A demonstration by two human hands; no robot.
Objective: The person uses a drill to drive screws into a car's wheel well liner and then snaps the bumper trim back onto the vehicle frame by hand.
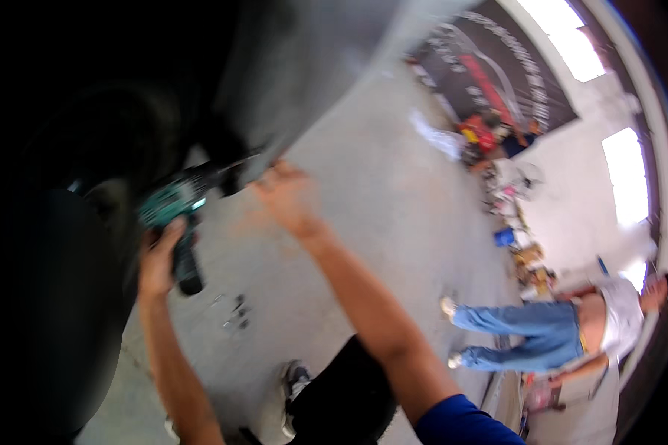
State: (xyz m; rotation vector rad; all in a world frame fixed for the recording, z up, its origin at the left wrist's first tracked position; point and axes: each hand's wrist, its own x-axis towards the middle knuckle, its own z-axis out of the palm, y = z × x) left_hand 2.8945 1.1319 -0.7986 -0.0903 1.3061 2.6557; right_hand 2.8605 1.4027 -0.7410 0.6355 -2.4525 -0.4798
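Drill [172, 202] gripped by left hand [158, 261], tip near lower edge of grey panel [304, 63]; right hand [288, 199] there too, grip unclear. Work seemingly underway, unfinished; small parts [239, 300] loose on floor [393, 222].

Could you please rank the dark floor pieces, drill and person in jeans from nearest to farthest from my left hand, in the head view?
1. Drill: in left hand.
2. Dark floor pieces: below, rightward.
3. Person in jeans: far right.
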